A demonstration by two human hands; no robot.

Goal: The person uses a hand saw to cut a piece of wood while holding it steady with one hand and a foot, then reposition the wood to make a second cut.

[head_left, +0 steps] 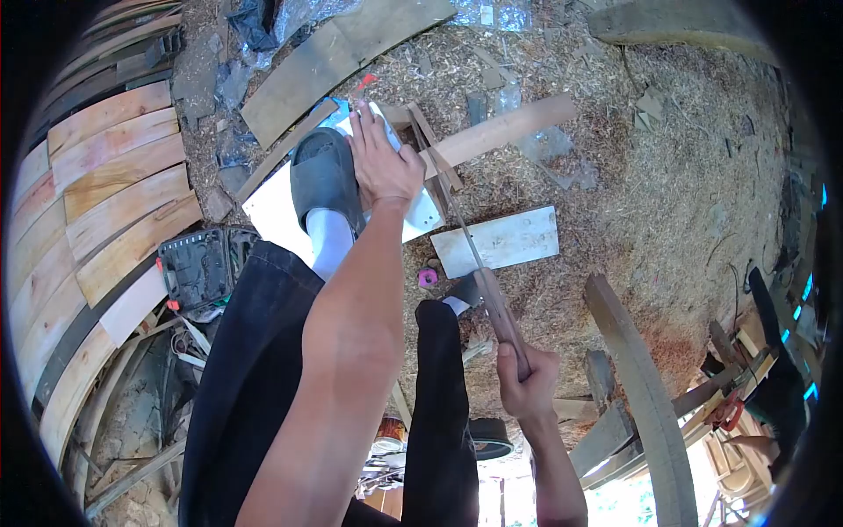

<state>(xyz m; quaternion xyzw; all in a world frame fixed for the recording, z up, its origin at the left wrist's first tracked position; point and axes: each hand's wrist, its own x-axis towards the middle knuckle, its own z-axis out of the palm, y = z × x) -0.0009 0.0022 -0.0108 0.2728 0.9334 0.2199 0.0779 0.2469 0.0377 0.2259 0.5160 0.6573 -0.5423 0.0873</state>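
My right hand (529,384) is wrapped round the handle of a handsaw (502,318), whose thin blade is seen nearly edge-on. The blade reaches up and left to a pale wooden strip (505,127), close to where the strip meets some narrow brown slats. My left hand (384,167) lies with fingers stretched out, pressing on a white-topped piece (421,220) near the strip's left end. A sandalled foot (325,176) rests on that same piece, just left of the hand. What lies under my left palm is hidden.
A white board (502,239) and a pink ring-shaped item (428,277) lie below the blade. An open black tool case (198,268) sits at left, near stacked planks (123,193). Curved beams (645,395) stand at lower right. Shavings cover the ground; another person is partly visible at far right.
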